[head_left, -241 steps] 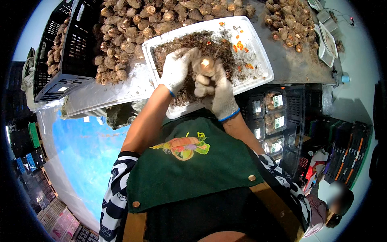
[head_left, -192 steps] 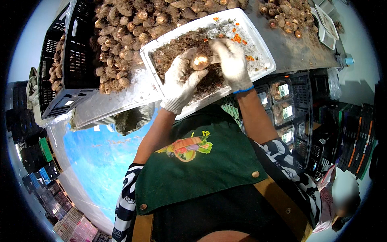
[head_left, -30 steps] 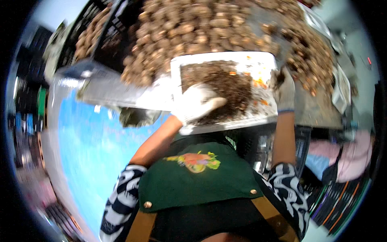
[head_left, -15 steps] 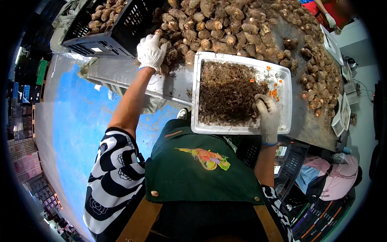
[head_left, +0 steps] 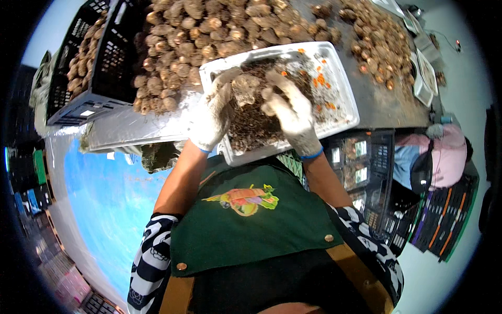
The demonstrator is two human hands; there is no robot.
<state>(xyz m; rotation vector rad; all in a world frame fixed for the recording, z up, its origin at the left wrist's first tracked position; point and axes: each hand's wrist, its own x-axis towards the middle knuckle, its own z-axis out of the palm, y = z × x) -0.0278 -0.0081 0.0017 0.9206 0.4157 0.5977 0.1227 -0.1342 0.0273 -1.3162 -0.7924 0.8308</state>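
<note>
My left hand [head_left: 213, 115], in a soiled white knit glove, holds a brown, rough-skinned taro [head_left: 244, 89] above the left part of a white tray [head_left: 348, 99]. Its fingers lie along the taro's left side. My right hand [head_left: 294, 112], gloved the same way, hovers just right of the taro. Its fingers are bent, with a gap between them, and nothing shows in them. Dark fibrous scrapings [head_left: 256, 128] cover much of the tray. Small orange bits [head_left: 320, 80] lie scattered toward its right side.
A big heap of taros [head_left: 198, 31] lies beyond the tray on the metal table [head_left: 141, 123], with another heap [head_left: 376, 52] farther right. A black crate [head_left: 99, 102] of taros stands at the left. A person [head_left: 444, 154] bends near black crates [head_left: 361, 162] at right.
My left hand has come from the heap to above the tray with a taro in it. My right hand has lifted from the scrapings toward it. The whole view has turned and shifted.
</note>
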